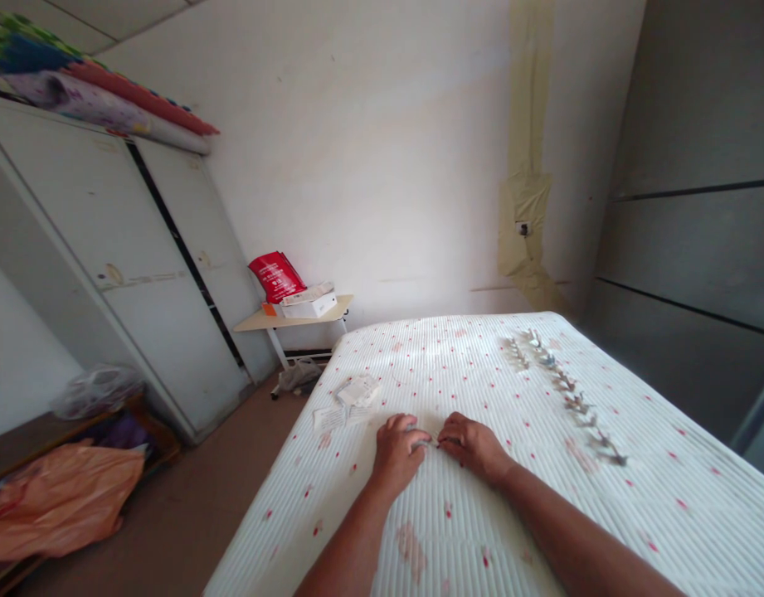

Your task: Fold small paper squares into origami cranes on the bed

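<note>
Left hand (399, 449) and right hand (472, 444) are held just apart over the near middle of the mattress (469, 365). Small grey piece (420, 444) is pinched in left hand there, mostly covered; shape can't be told. Whether anything is gripped in right hand can't be told. Small upright pieces (576, 404) are lined up along mattress right side, short second row set beside far end. Printed packets (357, 390) are laid at mattress left edge. Red bag (274, 278) and white box (310, 308) are set on bench (254, 321) beyond mattress far-left corner.
</note>
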A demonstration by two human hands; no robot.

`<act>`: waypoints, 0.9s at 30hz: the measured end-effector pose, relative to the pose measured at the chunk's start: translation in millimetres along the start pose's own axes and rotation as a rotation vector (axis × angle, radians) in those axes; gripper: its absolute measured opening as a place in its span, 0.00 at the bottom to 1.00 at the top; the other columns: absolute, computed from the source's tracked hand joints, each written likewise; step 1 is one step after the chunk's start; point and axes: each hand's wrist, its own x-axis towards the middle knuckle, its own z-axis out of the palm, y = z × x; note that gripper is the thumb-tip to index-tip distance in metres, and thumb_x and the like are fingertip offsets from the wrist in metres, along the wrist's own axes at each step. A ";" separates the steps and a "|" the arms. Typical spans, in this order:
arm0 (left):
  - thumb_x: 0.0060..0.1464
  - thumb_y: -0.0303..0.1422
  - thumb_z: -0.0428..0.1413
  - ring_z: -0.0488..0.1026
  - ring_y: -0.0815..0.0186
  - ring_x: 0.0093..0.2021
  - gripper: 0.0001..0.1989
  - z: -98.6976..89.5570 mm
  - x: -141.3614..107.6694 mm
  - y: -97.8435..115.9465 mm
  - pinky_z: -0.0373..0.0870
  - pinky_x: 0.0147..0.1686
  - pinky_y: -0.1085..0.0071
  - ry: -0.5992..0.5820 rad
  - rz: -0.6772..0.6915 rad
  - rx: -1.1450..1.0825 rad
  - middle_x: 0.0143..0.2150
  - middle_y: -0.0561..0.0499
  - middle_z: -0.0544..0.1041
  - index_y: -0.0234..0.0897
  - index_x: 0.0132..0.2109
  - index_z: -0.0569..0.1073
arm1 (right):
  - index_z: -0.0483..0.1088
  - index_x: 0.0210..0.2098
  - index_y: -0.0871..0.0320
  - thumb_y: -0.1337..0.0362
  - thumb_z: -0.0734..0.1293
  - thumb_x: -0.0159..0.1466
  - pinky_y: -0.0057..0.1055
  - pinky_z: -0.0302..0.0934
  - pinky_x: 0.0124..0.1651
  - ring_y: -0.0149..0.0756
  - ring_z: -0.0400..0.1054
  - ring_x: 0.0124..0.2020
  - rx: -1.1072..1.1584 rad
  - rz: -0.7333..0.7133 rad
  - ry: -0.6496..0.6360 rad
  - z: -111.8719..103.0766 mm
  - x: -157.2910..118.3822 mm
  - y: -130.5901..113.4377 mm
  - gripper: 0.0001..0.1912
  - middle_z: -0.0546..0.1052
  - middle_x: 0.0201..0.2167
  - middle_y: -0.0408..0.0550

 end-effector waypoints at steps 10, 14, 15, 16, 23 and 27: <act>0.44 0.29 0.55 0.61 0.62 0.51 0.12 -1.1 0.2 0.9 0.56 0.52 0.63 0.000 0.010 0.001 0.48 0.52 0.71 0.48 0.37 0.77 | 0.74 0.33 0.56 0.67 0.59 0.59 0.24 0.59 0.38 0.30 0.68 0.34 0.059 0.022 0.023 -0.5 2.3 1.9 0.11 0.72 0.35 0.46; 0.44 0.28 0.55 0.61 0.62 0.51 0.13 -0.6 0.0 0.5 0.56 0.52 0.63 0.005 0.012 0.002 0.48 0.52 0.71 0.48 0.37 0.77 | 0.74 0.32 0.57 0.67 0.59 0.60 0.24 0.58 0.38 0.30 0.68 0.34 0.028 0.029 0.025 -0.9 2.3 -0.3 0.12 0.72 0.34 0.46; 0.44 0.28 0.55 0.61 0.62 0.51 0.13 -0.3 0.0 0.4 0.56 0.52 0.63 0.004 0.011 0.003 0.48 0.52 0.71 0.48 0.37 0.77 | 0.74 0.32 0.57 0.66 0.58 0.60 0.24 0.58 0.37 0.30 0.68 0.34 0.009 0.036 0.024 -1.1 2.2 -1.7 0.12 0.72 0.34 0.46; 0.44 0.28 0.55 0.61 0.62 0.51 0.12 0.1 -0.1 0.2 0.56 0.52 0.63 0.004 0.010 0.004 0.48 0.53 0.71 0.48 0.37 0.77 | 0.74 0.32 0.57 0.66 0.58 0.61 0.24 0.58 0.37 0.30 0.68 0.34 -0.013 0.043 0.023 -1.4 2.0 -3.3 0.12 0.72 0.33 0.46; 0.45 0.28 0.55 0.61 0.62 0.52 0.12 1.1 0.2 -0.1 0.56 0.52 0.63 0.001 0.000 0.011 0.48 0.53 0.71 0.49 0.36 0.77 | 0.73 0.32 0.56 0.65 0.58 0.61 0.23 0.55 0.35 0.28 0.67 0.34 -0.110 0.027 0.022 -3.7 0.5 -16.8 0.11 0.71 0.36 0.45; 0.44 0.29 0.55 0.61 0.62 0.52 0.12 -0.4 0.2 0.4 0.56 0.52 0.62 -0.014 0.001 0.002 0.48 0.53 0.70 0.49 0.36 0.77 | 0.73 0.31 0.57 0.66 0.58 0.61 0.23 0.55 0.34 0.28 0.67 0.33 -0.077 0.093 0.029 -1.3 3.9 -13.7 0.12 0.71 0.34 0.45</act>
